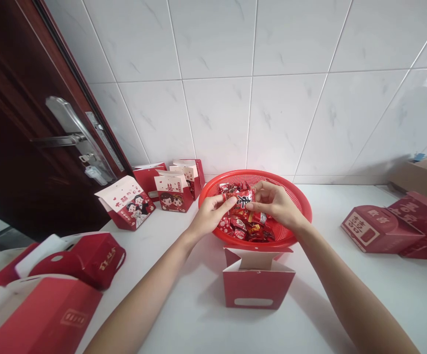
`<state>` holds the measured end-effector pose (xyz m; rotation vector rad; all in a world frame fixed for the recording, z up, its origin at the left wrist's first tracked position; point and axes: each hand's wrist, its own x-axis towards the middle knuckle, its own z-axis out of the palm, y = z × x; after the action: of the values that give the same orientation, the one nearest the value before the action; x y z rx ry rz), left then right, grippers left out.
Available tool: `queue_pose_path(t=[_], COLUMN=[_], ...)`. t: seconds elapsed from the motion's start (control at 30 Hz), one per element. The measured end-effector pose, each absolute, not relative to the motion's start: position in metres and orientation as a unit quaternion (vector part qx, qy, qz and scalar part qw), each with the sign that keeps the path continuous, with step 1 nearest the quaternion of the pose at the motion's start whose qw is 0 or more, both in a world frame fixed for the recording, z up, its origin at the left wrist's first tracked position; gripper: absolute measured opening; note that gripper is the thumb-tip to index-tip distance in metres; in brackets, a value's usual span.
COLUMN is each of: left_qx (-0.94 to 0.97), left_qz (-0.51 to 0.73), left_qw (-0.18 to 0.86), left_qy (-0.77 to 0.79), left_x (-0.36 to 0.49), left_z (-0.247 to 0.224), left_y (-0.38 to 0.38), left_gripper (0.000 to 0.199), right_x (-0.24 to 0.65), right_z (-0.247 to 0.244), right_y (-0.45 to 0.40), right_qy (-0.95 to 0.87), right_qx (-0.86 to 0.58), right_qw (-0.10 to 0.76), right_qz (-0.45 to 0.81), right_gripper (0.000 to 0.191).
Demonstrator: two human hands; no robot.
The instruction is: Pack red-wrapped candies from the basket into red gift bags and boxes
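Note:
Over a red plastic basket (298, 206), my left hand (213, 211) and my right hand (277, 204) hold one red candy packet (243, 197) between them. The packet has large dark characters and lies flat between my fingertips. Both hands are closed in a pinch, one at each end of it. Below it, several wrapped candies (252, 230) in red and dark wrappers fill the bottom of the basket. Just in front of the basket stands a red cardboard box (259, 285) with its top open and a white oval on its side; what is inside cannot be seen.
Small printed boxes (174, 194) stand by the wall at the left, one box (128, 204) tilted. Larger red boxes (47, 314) crowd the near left. Folded red boxes (383, 231) and a brown carton (421, 177) are at the right. A dark door (25, 147) borders the left.

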<state>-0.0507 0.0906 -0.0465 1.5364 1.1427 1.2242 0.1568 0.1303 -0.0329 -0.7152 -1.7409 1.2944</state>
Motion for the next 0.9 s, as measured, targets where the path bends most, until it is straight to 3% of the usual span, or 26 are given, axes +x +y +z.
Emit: queue_pose_path(t=[0.17,0.4,0.63,0.7,0.8,0.9], left_qx=[0.630,0.610,0.598,0.598,0.602,0.610], left_qz=[0.480,0.481,0.518,0.523,0.513,0.505], left_qw=[0.418,0.481,0.446,0.436,0.428,0.422], left_qy=[0.444,0.407,0.419,0.423,0.436,0.440], left_x=[-0.051,-0.052,-0.053,-0.053,-0.054,-0.053], left_z=[-0.043,-0.041,-0.044,-0.046,-0.047,-0.046], left_y=[0.089,0.090,0.094,0.095,0.095,0.094], left_gripper=[0.047,0.040,0.040,0.041,0.042,0.043], right_x=[0.159,0.158,0.161,0.165,0.173,0.177], right_z=[-0.032,-0.032,-0.032,-0.034,-0.041,-0.047], right_y=[0.129,0.128,0.137,0.142,0.148,0.147], right_qy=[-0.654,-0.658,-0.683,-0.738,-0.823,-0.841], right_qx=[-0.301,-0.280,-0.357,-0.428,-0.478,-0.467], right_qw=[0.466,0.434,0.455,0.368,0.147,0.027], right_qz=[0.514,0.549,0.446,0.371,0.271,0.270], right_gripper=[0.046,0.046,0.032,0.025,0.013,0.014])
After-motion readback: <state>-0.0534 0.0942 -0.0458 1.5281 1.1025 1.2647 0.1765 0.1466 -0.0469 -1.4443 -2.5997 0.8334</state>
